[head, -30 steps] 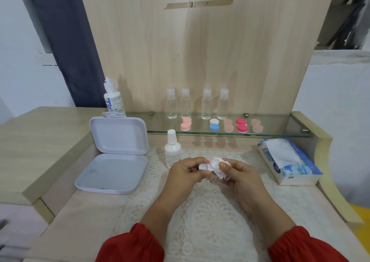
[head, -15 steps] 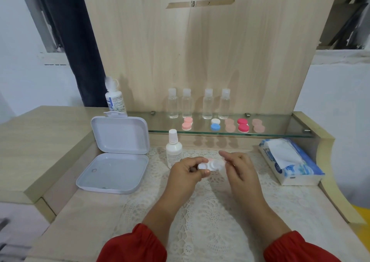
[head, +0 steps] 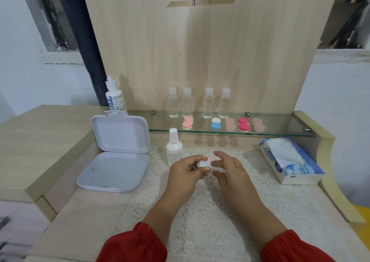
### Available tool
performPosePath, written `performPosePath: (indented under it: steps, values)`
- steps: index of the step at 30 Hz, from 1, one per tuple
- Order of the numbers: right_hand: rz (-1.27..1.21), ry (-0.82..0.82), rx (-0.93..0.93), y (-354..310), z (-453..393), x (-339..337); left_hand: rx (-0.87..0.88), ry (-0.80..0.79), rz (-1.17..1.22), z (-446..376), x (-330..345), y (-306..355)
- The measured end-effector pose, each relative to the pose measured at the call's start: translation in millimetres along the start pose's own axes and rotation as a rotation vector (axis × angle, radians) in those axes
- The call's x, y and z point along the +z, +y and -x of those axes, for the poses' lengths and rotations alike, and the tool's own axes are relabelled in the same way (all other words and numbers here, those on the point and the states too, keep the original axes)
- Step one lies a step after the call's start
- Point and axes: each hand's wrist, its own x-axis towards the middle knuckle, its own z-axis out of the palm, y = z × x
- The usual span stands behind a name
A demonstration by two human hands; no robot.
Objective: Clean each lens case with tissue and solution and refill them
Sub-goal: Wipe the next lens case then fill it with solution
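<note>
- Left hand (head: 187, 170) pinching white lens case (head: 204, 164); right hand (head: 230, 171) loosely curled round crumpled tissue (head: 217, 168), now drawn off the case — wiping likely finished, refill next.
- At 11 o'clock, white solution bottle (head: 174, 149), capped.
- At 9 o'clock, open white box (head: 118, 155), seemingly holding nothing.
- At 12 o'clock, closed cases on glass shelf (head: 280, 129).

Both forearms in red sleeves (head: 136, 243) reaching forward, left hand (head: 185, 173) curled with thumb and fingers pinching, right hand (head: 230, 171) close beside it, fingers loosely bent toward the left, fingertips nearly meeting
</note>
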Motion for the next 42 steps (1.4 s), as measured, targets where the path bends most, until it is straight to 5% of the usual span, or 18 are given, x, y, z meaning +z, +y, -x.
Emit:
performPosePath:
  steps: [8,13,15,23,34,42]
  values:
    - [-0.230,0.005,0.017,4,-3,-9,-0.009,-0.030,0.001,0,1,0]
    - [-0.560,0.355,0.226,0,-4,-16,-0.012,0.033,0.006,-4,-4,-2]
    - [-0.523,0.392,0.223,2,-3,-18,-0.008,0.010,0.002,-3,-2,-1]
    - [-0.054,0.085,-0.197,16,-5,-7,-0.018,-0.127,-0.060,2,1,2]
    - [-0.480,0.207,0.381,-1,-6,-6,0.007,-0.019,-0.025,3,5,1]
    - [-0.709,0.242,0.497,2,-6,-17,-0.012,0.074,0.005,-2,1,0]
